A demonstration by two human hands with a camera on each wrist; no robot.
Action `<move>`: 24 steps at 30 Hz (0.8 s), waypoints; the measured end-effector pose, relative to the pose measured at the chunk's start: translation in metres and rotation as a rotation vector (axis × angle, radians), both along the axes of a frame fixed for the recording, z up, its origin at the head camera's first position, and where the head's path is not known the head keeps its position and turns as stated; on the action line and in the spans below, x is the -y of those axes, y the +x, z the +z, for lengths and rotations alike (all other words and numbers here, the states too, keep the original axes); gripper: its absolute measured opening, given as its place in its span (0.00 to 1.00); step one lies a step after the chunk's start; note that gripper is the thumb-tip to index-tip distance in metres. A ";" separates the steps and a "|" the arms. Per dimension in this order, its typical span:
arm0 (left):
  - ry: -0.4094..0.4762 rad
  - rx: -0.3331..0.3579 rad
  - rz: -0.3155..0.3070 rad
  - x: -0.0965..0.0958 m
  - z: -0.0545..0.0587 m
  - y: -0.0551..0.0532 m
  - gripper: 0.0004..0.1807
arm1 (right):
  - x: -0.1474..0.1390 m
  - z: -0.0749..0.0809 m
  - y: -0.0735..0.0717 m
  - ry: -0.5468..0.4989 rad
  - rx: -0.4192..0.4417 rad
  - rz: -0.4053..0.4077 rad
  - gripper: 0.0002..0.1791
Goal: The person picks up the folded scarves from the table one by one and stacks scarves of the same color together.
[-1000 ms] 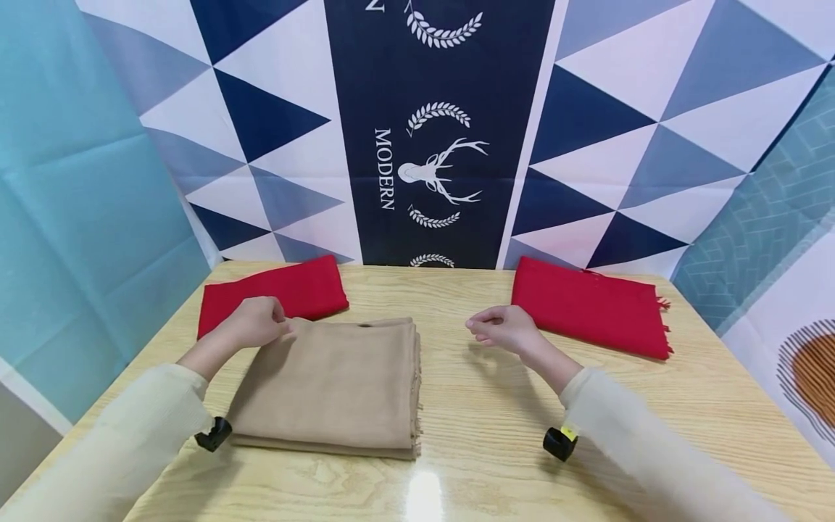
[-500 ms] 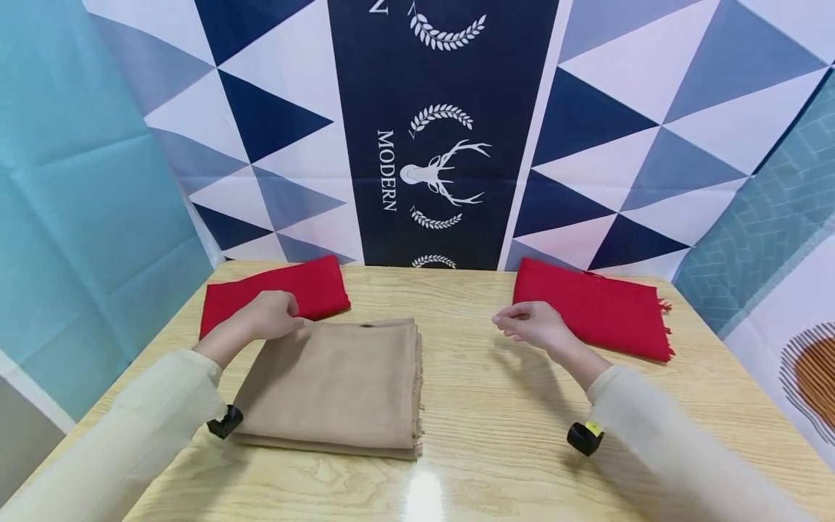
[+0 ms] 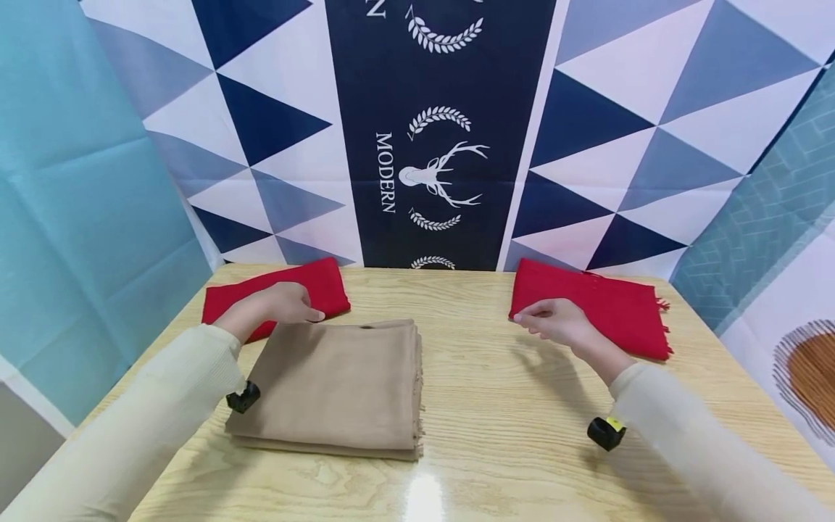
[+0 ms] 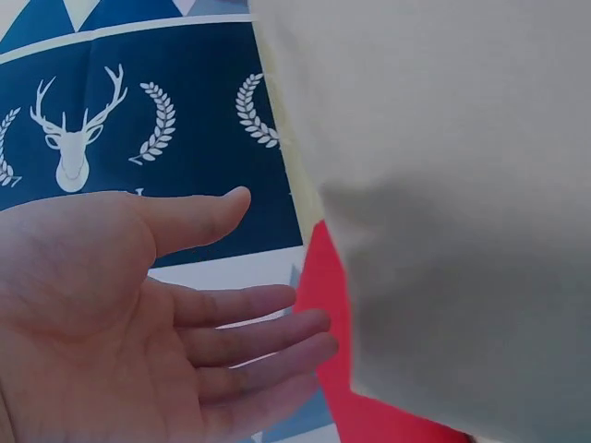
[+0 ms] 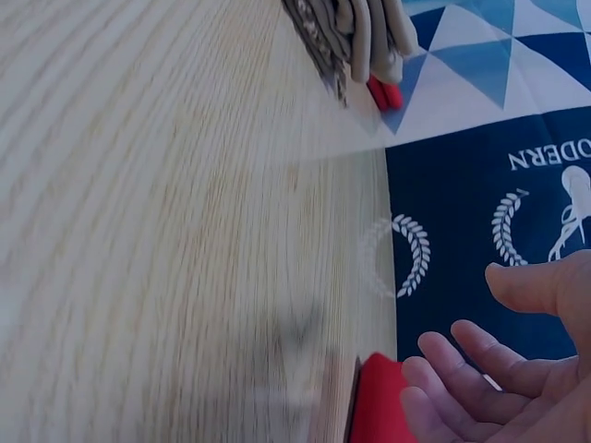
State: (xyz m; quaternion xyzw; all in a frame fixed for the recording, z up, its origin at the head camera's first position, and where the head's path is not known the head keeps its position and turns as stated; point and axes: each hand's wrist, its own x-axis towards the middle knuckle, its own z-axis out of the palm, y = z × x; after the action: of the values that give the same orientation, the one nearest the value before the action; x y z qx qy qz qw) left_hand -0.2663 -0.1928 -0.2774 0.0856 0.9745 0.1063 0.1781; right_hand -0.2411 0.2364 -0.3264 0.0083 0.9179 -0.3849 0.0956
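Note:
A folded beige fringed scarf (image 3: 339, 388) lies flat on the table, left of centre, its fringe on the right side. My left hand (image 3: 287, 302) hovers above its far left corner; in the left wrist view that hand's fingers (image 4: 249, 337) are relaxed, with nothing between them and the thumb. Behind it a folded red cloth (image 3: 329, 286) is partly hidden by the hand. My right hand (image 3: 554, 320) is over the near left part of a folded red fringed scarf (image 3: 607, 312). Its fingers are loosely bent and hold nothing in the right wrist view.
The light wooden table (image 3: 470, 406) ends at a patterned backdrop (image 3: 437, 145) with a deer print. A blue curtain (image 3: 91, 210) hangs on the left and another printed cloth (image 3: 783, 254) on the right. A small black camera sits at each wrist.
My left hand has moved right and slightly away, above the beige scarf's far edge. My right hand has moved right, to over the right red scarf. The cloths have stayed in place.

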 end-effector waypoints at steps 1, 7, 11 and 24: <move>-0.005 0.008 0.003 -0.003 0.002 -0.002 0.28 | -0.002 0.000 -0.001 0.009 0.000 -0.005 0.28; -0.020 0.028 0.012 -0.016 0.012 -0.011 0.30 | -0.009 0.000 -0.005 0.032 -0.007 -0.034 0.28; -0.003 0.051 0.024 -0.023 0.018 -0.015 0.31 | -0.015 0.000 -0.008 0.063 -0.012 -0.051 0.29; 0.018 0.122 -0.036 -0.043 0.026 -0.032 0.29 | -0.046 -0.003 -0.018 0.071 0.045 -0.107 0.35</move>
State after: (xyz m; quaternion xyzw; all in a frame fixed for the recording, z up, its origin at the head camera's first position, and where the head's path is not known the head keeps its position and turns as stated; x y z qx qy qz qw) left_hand -0.2981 -0.1500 -0.2514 0.0983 0.9591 0.1168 0.2383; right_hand -0.2595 0.2828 -0.3291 0.0692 0.9268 -0.3566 0.0953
